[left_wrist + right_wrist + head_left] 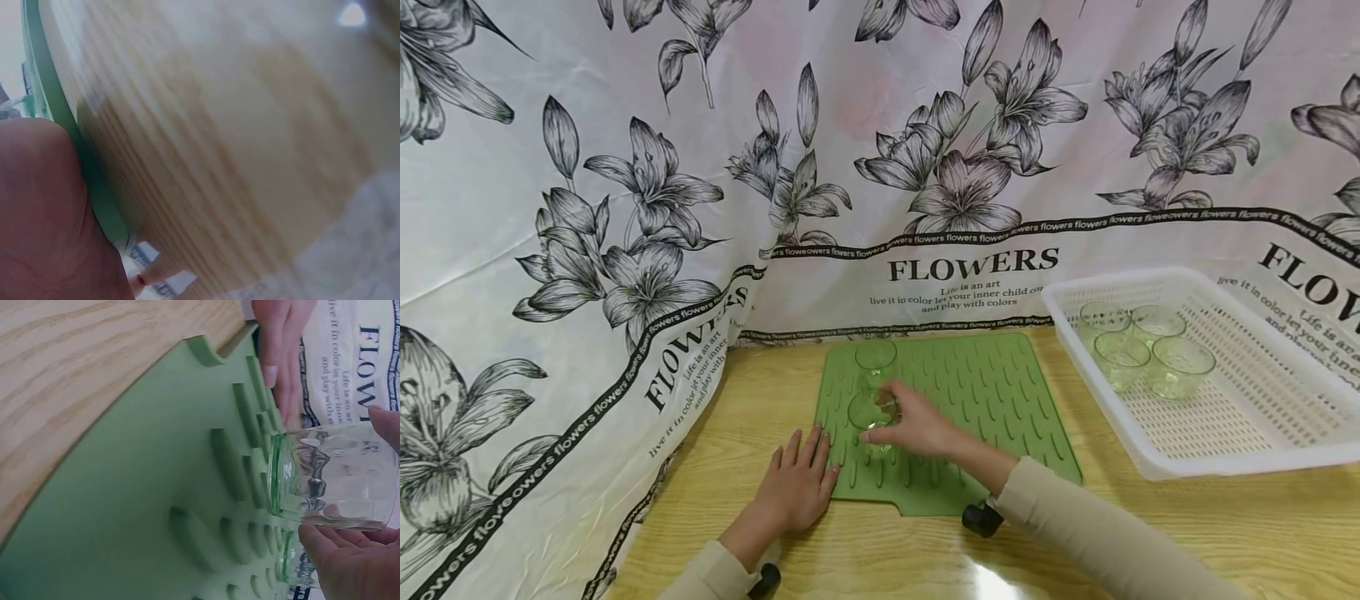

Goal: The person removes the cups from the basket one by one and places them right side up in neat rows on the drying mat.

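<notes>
My right hand (pixel 921 425) grips a clear, green-tinted glass (pixel 867 417) by its side, thumb on one side and fingers on the other. The glass is upright over the left part of a green ridged mat (pixel 992 408); whether its base (pixel 275 475) touches the mat I cannot tell. Just behind it stands a second glass (pixel 876 360), on the mat's far left. My left hand (pixel 797 483) lies palm down with straight fingers on the wooden table, at the mat's front left edge. The left wrist view shows only part of that hand (pixel 44 206) beside the mat's green edge (pixel 103 200).
To the right, a white plastic basket (pixel 1240 450) with a slotted bottom holds several similar glasses (pixel 1182 367) in its left part. Flower-printed cloth (pixel 820 283) hangs behind and along the left side of the table (pixel 850 550).
</notes>
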Demonstrator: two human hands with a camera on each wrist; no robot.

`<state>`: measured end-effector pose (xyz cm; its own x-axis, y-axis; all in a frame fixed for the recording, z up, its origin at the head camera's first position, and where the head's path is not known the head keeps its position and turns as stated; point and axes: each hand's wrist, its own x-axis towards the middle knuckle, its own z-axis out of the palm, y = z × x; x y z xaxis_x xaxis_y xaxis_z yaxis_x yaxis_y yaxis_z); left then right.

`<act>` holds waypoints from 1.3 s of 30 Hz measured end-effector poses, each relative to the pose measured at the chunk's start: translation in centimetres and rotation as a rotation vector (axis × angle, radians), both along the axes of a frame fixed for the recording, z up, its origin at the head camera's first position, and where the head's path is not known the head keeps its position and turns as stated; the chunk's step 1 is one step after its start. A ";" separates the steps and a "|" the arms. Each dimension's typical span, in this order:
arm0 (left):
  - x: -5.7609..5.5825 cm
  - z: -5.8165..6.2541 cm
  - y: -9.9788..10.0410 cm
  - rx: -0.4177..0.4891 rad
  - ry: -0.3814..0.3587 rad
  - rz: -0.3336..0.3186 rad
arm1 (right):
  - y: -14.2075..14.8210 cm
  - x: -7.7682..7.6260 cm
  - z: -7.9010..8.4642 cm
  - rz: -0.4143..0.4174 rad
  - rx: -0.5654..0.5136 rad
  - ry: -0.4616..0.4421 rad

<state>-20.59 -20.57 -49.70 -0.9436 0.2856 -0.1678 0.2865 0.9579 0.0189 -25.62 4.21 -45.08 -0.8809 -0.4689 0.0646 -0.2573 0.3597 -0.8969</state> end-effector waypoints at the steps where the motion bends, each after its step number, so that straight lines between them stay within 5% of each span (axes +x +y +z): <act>1: 0.1 0.2 0.1 0.003 0.001 0.000 | -0.1 0.0 -0.1 0.001 0.003 0.003; 6: 0.8 1.4 0.6 0.016 -0.011 -0.002 | -0.3 0.1 -0.4 0.003 0.027 0.031; 20: 0.2 0.0 0.1 0.014 0.000 0.006 | -0.4 0.3 -0.5 -0.007 0.040 0.042; 39: 1.0 1.5 0.6 0.043 -0.012 -0.001 | -0.4 0.2 -0.7 -0.003 0.069 0.092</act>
<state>-19.63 -19.95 -48.22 -0.9414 0.2937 -0.1661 0.2869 0.9558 0.0638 -25.45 3.82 -45.78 -0.8740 -0.4724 0.1134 -0.3365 0.4203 -0.8427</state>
